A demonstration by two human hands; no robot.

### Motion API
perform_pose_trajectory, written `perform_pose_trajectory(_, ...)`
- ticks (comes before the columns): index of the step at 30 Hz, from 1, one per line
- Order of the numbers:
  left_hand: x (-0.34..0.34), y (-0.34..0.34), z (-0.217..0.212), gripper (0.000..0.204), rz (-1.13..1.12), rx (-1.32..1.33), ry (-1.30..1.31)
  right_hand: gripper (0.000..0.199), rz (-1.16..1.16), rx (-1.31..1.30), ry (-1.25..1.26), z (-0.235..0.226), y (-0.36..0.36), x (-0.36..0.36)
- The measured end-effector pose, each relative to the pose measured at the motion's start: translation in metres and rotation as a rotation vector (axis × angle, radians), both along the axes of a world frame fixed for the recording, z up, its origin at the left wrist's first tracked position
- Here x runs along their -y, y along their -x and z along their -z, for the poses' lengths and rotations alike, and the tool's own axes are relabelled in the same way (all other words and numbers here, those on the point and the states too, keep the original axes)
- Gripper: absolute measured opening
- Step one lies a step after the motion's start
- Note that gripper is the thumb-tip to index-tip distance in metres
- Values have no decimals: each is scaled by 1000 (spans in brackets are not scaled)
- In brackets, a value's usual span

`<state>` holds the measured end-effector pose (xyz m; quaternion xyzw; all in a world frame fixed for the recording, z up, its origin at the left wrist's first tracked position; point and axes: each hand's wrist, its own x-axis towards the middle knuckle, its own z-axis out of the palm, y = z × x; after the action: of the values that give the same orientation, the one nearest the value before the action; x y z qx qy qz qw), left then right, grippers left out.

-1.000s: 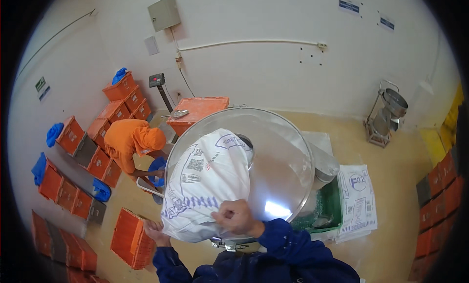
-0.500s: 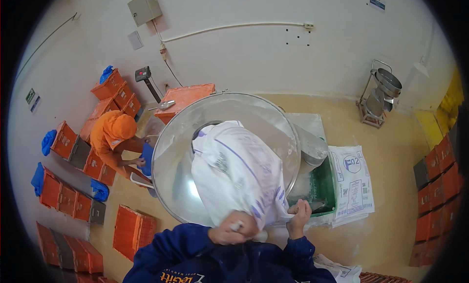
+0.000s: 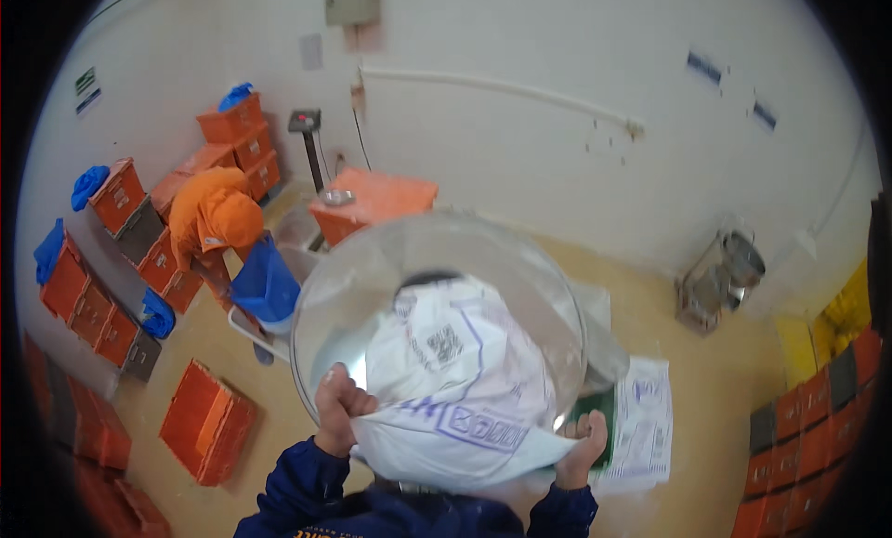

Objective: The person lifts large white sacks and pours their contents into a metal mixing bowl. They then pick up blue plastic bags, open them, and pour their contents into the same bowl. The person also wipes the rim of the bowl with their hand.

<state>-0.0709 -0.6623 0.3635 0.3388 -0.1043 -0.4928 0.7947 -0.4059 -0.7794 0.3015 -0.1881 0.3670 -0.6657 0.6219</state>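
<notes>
A large white sack (image 3: 465, 380) with purple print lies across the rim of a wide round metal bowl (image 3: 321, 259), its far end down inside. My left hand (image 3: 342, 408) is closed round the sack's near left corner. Closed on the near right corner is my right hand (image 3: 583, 445), so the near edge is stretched between both fists. A dark round part (image 3: 429, 278) shows in the bowl just past the sack's far end. The sack hides much of the bowl's inside, and its far opening, if any, is out of sight.
A co-worker in orange (image 3: 218, 213) bends at the left beside a blue bucket (image 3: 267, 282). An orange crate (image 3: 209, 422) stands on the floor at left; stacked crates line both sides. Flat white sacks (image 3: 646, 417) and a green bin (image 3: 595, 413) lie right of the bowl.
My left hand has moved left and now grips the sack's left corner. The near edge is spread wide. My view has tilted, and the co-worker's blue bucket shows more fully.
</notes>
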Motion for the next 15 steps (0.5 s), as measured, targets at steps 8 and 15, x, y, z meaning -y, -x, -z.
perform_pose_trajectory(8, 113, -147, -154, 27, -433, 466, 233, 38, 240, -424, 583, -179, -82, 112)
perform_pose_trajectory(15, 77, -124, -363, 37, -534, 530, 601, 42, 46, 50, 915, -396, -76, 68)
